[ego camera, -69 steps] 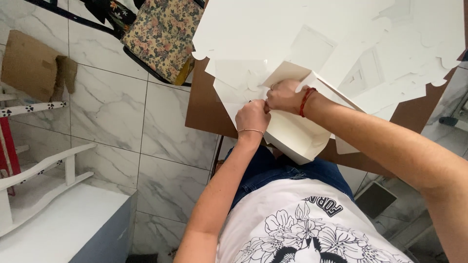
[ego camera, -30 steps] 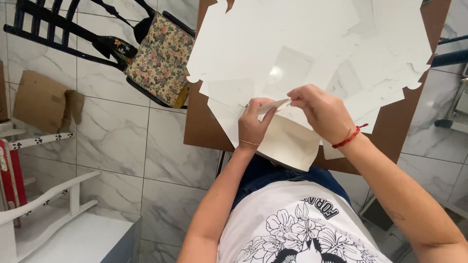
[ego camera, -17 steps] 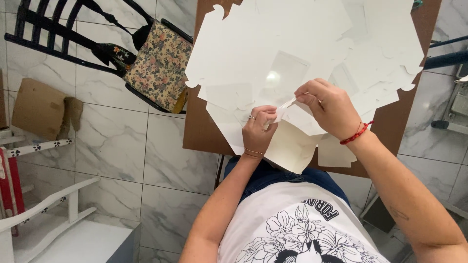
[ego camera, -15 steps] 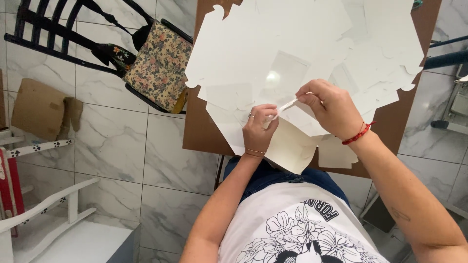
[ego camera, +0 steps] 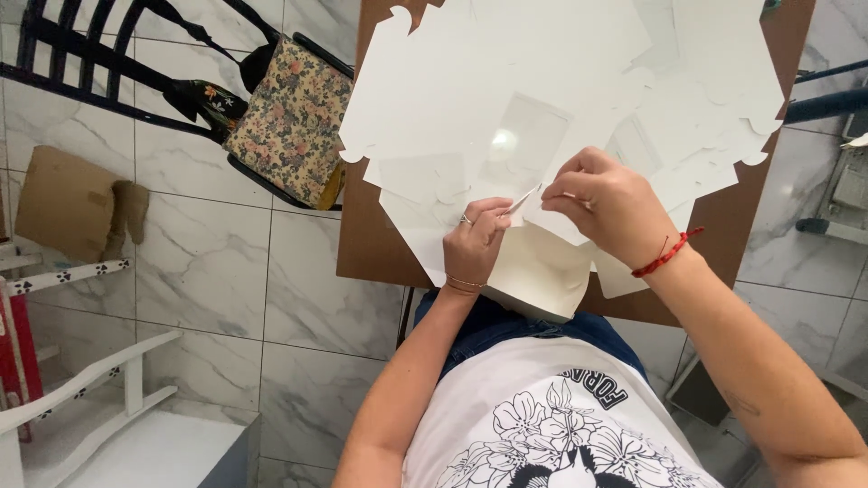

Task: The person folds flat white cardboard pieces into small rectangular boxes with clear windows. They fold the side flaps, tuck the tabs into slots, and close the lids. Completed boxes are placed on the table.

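A partly folded white cardboard box [ego camera: 533, 276] rests at the near edge of a brown table [ego camera: 366, 244], over my lap. My left hand [ego camera: 476, 239], with a ring and thin bracelets, pinches a small flap of the box near its top. My right hand [ego camera: 610, 203], with a red string at the wrist, grips the box's upper flap just to the right. The two hands are close together, almost touching. Several flat white box blanks [ego camera: 506, 99] with clear windows cover the table beyond the hands.
A black chair with a floral cushion [ego camera: 289, 117] stands left of the table on the marble tile floor [ego camera: 208, 280]. A piece of brown cardboard [ego camera: 63, 203] lies further left. White furniture [ego camera: 108, 425] sits at the lower left. Metal fixtures show at the right edge.
My right hand has moved from the left of the box across to its upper right. The box has been turned and a flap raised between both hands. The view shifted slightly.
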